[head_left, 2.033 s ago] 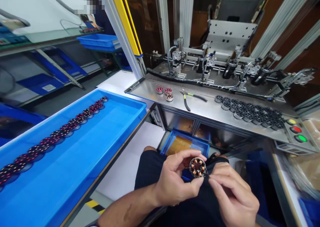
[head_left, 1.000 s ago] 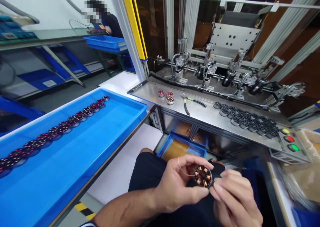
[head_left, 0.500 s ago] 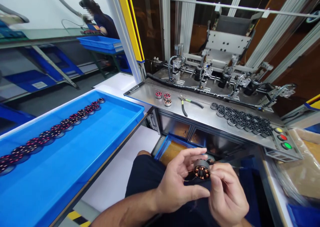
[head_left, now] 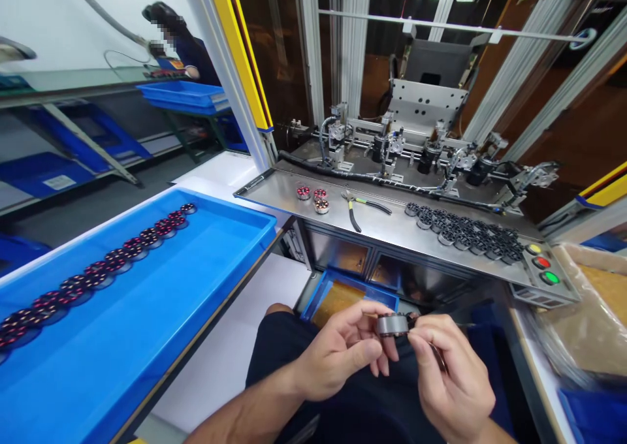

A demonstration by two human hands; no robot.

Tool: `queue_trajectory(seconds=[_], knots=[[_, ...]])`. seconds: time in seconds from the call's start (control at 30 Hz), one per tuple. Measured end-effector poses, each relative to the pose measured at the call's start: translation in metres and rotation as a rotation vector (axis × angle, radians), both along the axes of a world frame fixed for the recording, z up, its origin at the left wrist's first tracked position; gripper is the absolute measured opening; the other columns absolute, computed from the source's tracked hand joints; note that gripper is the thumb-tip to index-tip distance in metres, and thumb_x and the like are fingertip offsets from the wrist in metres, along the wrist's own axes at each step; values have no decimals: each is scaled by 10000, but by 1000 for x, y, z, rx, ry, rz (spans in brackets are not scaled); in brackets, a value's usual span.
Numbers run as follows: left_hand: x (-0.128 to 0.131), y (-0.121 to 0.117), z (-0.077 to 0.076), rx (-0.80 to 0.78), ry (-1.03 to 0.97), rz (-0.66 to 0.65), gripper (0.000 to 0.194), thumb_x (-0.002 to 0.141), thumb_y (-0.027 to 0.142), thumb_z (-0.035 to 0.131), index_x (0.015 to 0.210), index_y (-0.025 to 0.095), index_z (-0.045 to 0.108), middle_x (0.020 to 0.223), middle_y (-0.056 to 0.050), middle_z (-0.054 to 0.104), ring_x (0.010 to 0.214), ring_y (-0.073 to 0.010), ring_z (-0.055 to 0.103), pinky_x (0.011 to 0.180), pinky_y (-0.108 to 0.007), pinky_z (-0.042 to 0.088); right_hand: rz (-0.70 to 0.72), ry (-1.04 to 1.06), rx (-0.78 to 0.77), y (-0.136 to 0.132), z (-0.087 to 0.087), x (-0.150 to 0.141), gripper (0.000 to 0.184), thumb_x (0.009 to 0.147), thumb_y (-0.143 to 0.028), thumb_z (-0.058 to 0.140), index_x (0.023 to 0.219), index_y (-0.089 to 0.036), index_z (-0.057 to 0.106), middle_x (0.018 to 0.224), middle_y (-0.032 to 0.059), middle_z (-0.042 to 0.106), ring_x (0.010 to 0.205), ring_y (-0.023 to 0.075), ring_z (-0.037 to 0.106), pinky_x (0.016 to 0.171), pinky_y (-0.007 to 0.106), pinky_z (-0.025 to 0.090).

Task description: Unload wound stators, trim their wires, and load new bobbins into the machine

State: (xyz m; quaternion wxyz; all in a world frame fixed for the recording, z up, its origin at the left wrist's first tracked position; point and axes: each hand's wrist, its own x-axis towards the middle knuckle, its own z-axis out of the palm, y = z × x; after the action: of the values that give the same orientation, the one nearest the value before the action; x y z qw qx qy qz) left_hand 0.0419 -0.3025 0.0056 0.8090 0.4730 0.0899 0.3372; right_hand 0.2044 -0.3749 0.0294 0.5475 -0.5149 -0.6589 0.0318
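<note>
A motor stator with a grey outer ring is held above my lap, turned so that its side wall faces me. Its copper windings barely show at the rim. My left hand grips it from the left, fingers behind and beneath, thumb in front. At the stator's right edge, my right hand is closed in a pinch, thumb against forefinger. A thin copper wire runs over the curled fingers of that hand. The pinched end is hidden by the fingertips.
Wound stators lie in a row in the blue tray at left. On the metal ledge are a few wound stators, cutting pliers and many dark cores. Beyond stands a winding machine; push buttons sit right. A person works far left.
The stator has tipped from showing its wound face to showing its grey side. My left fingers have shifted around it. The head view has moved slightly.
</note>
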Motion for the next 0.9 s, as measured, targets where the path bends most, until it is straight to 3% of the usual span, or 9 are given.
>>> queue_trajectory(seconds=[0.1,0.2,0.27,0.37,0.43,0.5,0.63,0.77,0.9], knots=[[-1,1,1,-6,-91,1,315,863,316,707,1154,211,646,1085,-97,648,832,-164,695,679,-255,556,-6,36,-19,1,5,0,165,892,-21,565,863,-174,619,761,22,631,691,116,611,626,237,500],[-2,-1,3,-10,-131,56,163,797,251,777,897,166,680,1217,-99,612,1009,-195,670,872,-328,551,7,73,-62,3,10,-1,163,904,-47,566,819,-177,614,738,14,625,664,111,605,603,231,487],[-2,-4,4,-42,-171,97,255,715,234,847,783,164,611,1168,-80,656,1125,-231,641,986,-374,497,44,108,-97,3,13,-1,175,910,-58,557,792,-176,607,709,7,607,634,108,590,573,230,480],[1,-6,5,-144,-214,140,451,611,341,914,869,206,570,1158,-70,683,1263,-277,567,1038,-410,449,139,113,-113,2,13,2,185,902,-38,542,788,-172,599,680,2,587,619,109,581,561,235,487],[2,-5,5,-185,-143,125,555,624,487,876,1005,204,588,1168,-100,670,1191,-258,602,971,-363,482,188,52,-74,1,13,6,173,883,-15,545,831,-169,606,698,11,604,651,117,600,588,241,511],[2,-2,5,-157,-10,13,559,720,586,767,1036,155,603,990,-99,686,904,-184,675,772,-268,518,211,-38,-24,0,14,10,178,863,1,554,896,-164,614,742,28,639,690,124,626,623,242,538],[-1,1,3,-38,157,-192,442,843,552,661,945,129,583,608,6,601,466,-66,531,467,-163,392,197,-179,31,0,20,14,169,852,-11,576,914,-162,620,743,29,668,664,117,645,618,219,551],[1,-3,-1,-56,94,-83,307,878,359,690,1083,184,542,678,11,662,472,-70,590,475,-152,448,108,-185,44,0,23,11,150,860,-25,582,880,-169,614,716,21,646,617,111,626,571,214,522],[4,-6,0,-64,-78,44,298,771,174,790,1013,202,618,1094,-63,689,847,-148,720,703,-237,563,43,-72,-43,0,18,8,144,887,-36,564,857,-171,607,729,24,627,641,117,616,581,232,504]])
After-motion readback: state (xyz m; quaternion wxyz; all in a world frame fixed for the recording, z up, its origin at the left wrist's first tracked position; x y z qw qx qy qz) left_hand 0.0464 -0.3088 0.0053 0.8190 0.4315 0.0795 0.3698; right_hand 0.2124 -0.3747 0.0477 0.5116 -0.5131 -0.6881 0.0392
